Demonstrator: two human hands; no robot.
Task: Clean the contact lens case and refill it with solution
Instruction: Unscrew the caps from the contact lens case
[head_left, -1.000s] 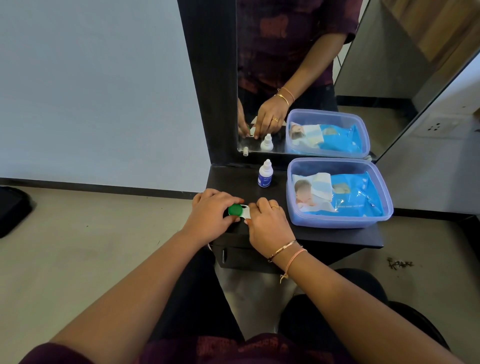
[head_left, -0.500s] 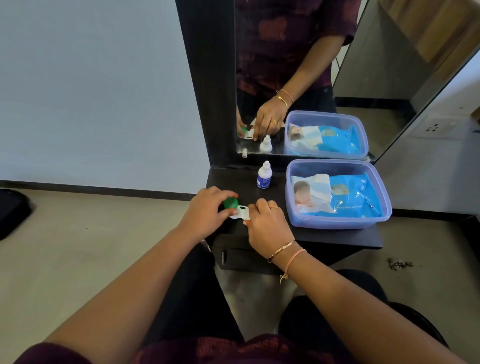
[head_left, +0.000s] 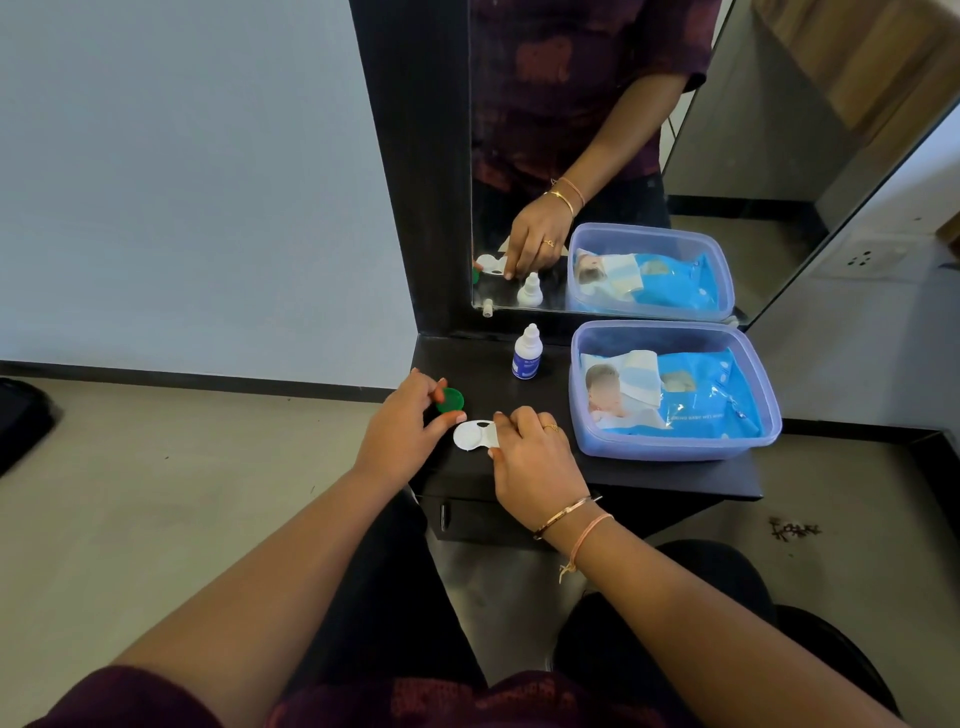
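A white contact lens case (head_left: 470, 435) lies on the dark shelf (head_left: 675, 475), its left well uncovered. My right hand (head_left: 530, 452) pins the case's right half down, hiding that side. My left hand (head_left: 402, 426) holds the green cap (head_left: 450, 400) between thumb and fingers, just up and left of the open well. A small white solution bottle (head_left: 527, 353) with a blue label stands upright farther back, capped.
A translucent blue tub (head_left: 675, 447) holding a pack of wet wipes (head_left: 691, 400) fills the shelf's right side. A mirror (head_left: 623, 130) rises behind the shelf. The shelf's left and front edges drop to the floor.
My left hand has taken the green cap off the case's left well and carried it up and to the left. My right hand stayed on the case.
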